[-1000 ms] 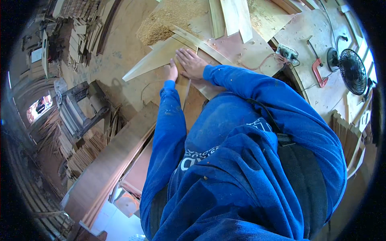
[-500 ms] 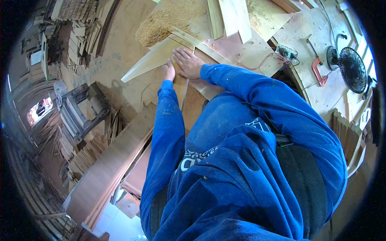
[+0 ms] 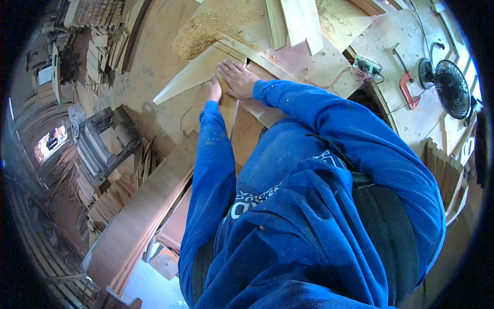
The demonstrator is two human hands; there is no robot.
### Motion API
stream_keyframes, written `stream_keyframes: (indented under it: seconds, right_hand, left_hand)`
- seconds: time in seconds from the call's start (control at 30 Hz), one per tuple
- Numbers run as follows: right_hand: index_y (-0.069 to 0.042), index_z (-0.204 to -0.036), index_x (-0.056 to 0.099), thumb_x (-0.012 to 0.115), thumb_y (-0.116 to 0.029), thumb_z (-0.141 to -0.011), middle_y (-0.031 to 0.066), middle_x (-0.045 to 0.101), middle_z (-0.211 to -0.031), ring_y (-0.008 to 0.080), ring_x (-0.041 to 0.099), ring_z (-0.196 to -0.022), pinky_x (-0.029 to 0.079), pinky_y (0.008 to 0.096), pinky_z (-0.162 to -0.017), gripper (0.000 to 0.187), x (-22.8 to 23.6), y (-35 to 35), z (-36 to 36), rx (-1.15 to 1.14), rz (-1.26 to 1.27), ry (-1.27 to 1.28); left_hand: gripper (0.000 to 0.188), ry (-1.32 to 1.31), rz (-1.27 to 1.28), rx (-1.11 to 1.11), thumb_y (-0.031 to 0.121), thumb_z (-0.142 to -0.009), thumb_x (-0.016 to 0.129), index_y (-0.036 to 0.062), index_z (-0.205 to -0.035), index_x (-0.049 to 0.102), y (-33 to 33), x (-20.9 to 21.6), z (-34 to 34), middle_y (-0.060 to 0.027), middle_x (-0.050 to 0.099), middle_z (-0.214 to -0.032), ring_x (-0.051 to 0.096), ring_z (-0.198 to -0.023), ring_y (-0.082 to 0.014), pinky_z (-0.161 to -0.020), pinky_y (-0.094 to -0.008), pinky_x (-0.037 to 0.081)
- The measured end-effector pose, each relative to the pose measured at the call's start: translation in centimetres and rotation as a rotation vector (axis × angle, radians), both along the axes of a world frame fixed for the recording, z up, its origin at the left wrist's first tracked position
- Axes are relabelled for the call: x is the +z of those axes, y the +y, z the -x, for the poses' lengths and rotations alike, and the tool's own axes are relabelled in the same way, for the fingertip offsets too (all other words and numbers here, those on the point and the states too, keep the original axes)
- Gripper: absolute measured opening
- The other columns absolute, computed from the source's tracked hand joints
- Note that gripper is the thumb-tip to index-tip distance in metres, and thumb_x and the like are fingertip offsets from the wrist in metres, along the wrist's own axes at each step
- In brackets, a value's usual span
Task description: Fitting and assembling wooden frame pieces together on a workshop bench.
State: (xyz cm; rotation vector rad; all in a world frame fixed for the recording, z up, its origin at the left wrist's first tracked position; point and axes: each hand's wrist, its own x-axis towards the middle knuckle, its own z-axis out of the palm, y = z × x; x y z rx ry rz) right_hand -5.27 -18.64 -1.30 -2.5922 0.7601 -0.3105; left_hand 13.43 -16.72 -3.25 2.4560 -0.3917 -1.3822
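The pale wooden board (image 3: 193, 74), a long tapered piece, lies flat on the desk (image 3: 329, 67) just below the sawdust heap (image 3: 216, 23). The right hand (image 3: 237, 80) presses on it, fingers spread flat and gripping nothing. The left hand (image 3: 214, 90) rests at the board's near edge; its fingers seem loosely curled.

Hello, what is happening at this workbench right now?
A person in a blue hooded sweatshirt leans over a sawdust-covered wooden workbench. The right hand lies flat on a pale, pointed wooden board, and the left hand rests at its edge beside it. A heap of sawdust lies just behind the board. A black fan and a red clamp sit to the right.
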Motion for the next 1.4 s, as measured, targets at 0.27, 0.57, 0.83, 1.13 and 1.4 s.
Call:
stream_keyframes:
  seconds: [0.27, 0.57, 0.83, 1.13, 1.4]
  right_hand:
    - [0.002, -0.148, 0.027, 0.053, -0.045, -0.090, 0.0200, 0.026, -0.155, 0.0330, 0.023, -0.145, 0.016, 0.0447, -0.119, 0.079, 0.2, -0.7, -1.0, -0.003, -0.009, 0.057]
    - [0.002, -0.147, 0.032, 0.046, -0.045, -0.090, 0.0182, 0.027, -0.156, 0.0299, 0.021, -0.146, 0.013, 0.0437, -0.120, 0.076, 0.4, -0.9, -2.6, -0.014, 0.020, 0.093]
    - [0.001, -0.147, 0.032, 0.048, -0.047, -0.090, 0.0162, 0.026, -0.157, 0.0292, 0.018, -0.147, 0.011, 0.0431, -0.120, 0.076, 0.5, -0.4, -2.2, -0.041, -0.019, 0.096]
    - [-0.001, -0.148, 0.031, 0.051, -0.047, -0.090, 0.0154, 0.024, -0.158, 0.0276, 0.017, -0.148, 0.009, 0.0419, -0.121, 0.077, 0.6, 0.1, -1.0, -0.063, -0.050, 0.096]
    - [-0.002, -0.149, 0.029, 0.051, -0.048, -0.090, 0.0150, 0.021, -0.159, 0.0277, 0.014, -0.148, 0.008, 0.0427, -0.121, 0.078, 1.4, 0.4, 0.0, -0.026, -0.074, 0.122]
  left_hand:
    - [0.080, 0.348, -0.611, 0.269, 0.062, -0.099, 0.022, -0.0034, -0.143, 0.038, -6.9, 8.9, 1.3, -0.0252, 0.038, -0.147, 0.036, -0.138, -0.0343, -0.114, -0.0396, 0.027]
    - [0.076, -0.147, -0.083, -0.245, 0.058, -0.097, 0.029, -0.0032, -0.138, 0.046, -0.6, 0.7, -2.1, -0.0291, 0.046, -0.139, 0.043, -0.132, -0.0411, -0.110, -0.0451, 0.033]
    - [0.069, -0.342, 0.102, -0.436, 0.052, -0.098, 0.032, -0.0043, -0.134, 0.050, 1.9, -1.8, -1.4, -0.0303, 0.049, -0.135, 0.047, -0.127, -0.0426, -0.107, -0.0453, 0.036]
    - [0.063, -0.396, 0.087, -0.490, 0.047, -0.100, 0.033, -0.0048, -0.129, 0.054, 2.3, -1.8, 0.0, -0.0289, 0.055, -0.129, 0.052, -0.121, -0.0427, -0.101, -0.0467, 0.041]
    - [0.062, -0.311, 0.374, -0.417, 0.045, -0.101, 0.033, -0.0066, -0.131, 0.051, 4.1, -5.8, -0.4, -0.0287, 0.054, -0.131, 0.050, -0.124, -0.0425, -0.103, -0.0452, 0.040]
